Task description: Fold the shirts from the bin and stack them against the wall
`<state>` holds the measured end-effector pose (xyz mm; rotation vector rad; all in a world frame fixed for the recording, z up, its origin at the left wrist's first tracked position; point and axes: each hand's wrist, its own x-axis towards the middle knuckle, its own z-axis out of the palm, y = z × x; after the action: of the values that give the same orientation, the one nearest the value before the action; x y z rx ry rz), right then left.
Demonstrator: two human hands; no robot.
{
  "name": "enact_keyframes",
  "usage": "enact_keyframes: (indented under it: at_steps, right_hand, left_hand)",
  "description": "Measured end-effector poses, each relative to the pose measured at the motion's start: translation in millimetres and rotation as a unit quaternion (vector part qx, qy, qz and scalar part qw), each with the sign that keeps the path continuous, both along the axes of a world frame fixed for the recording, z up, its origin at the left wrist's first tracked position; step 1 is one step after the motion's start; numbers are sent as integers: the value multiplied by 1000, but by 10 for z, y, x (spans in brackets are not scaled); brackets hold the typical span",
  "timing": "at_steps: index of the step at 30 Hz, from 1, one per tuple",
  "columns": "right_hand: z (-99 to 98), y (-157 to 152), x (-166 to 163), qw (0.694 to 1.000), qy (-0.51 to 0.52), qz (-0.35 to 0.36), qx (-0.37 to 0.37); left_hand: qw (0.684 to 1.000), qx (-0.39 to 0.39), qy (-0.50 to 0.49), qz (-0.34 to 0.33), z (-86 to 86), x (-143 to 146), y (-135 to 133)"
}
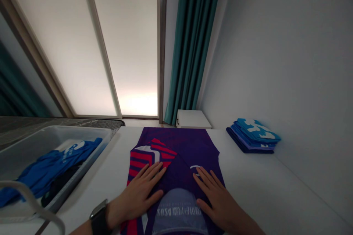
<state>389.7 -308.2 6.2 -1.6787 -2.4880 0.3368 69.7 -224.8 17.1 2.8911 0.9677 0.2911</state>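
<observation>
A purple jersey with red and white stripes lies spread flat on the white table, collar towards me. My left hand rests flat on its striped left side, fingers stretched out. My right hand lies flat on the purple right side, fingers spread. Both palms press the cloth on either side of the pale neck label. A dark watch sits on my left wrist.
A grey plastic bin at the left holds blue garments. A stack of folded blue and purple shirts sits at the back right by the wall. Beyond the table are a small white cabinet, a teal curtain and sliding panels.
</observation>
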Motion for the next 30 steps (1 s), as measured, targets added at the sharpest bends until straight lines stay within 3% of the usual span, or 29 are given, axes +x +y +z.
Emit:
enact_keyframes:
  at_steps: [6, 12, 16, 21, 30]
  right_hand:
    - [165, 564, -34, 999, -14, -28, 17]
    - [26, 1250, -9, 994, -65, -61, 68]
    - [-86, 1452, 10, 994, -53, -60, 75]
    - [-193, 1619, 82, 994, -32, -74, 69]
    - [-256, 1606, 67, 993, -46, -91, 65]
  left_hand:
    - [995, 47, -4, 85, 26, -69, 610]
    - [990, 67, 8, 125, -91, 72, 1051]
    - [984, 58, 2, 167, -217, 120, 1102]
    - [984, 54, -14, 171, -319, 69, 1106]
    - [983, 50, -6, 179, -298, 57, 1072]
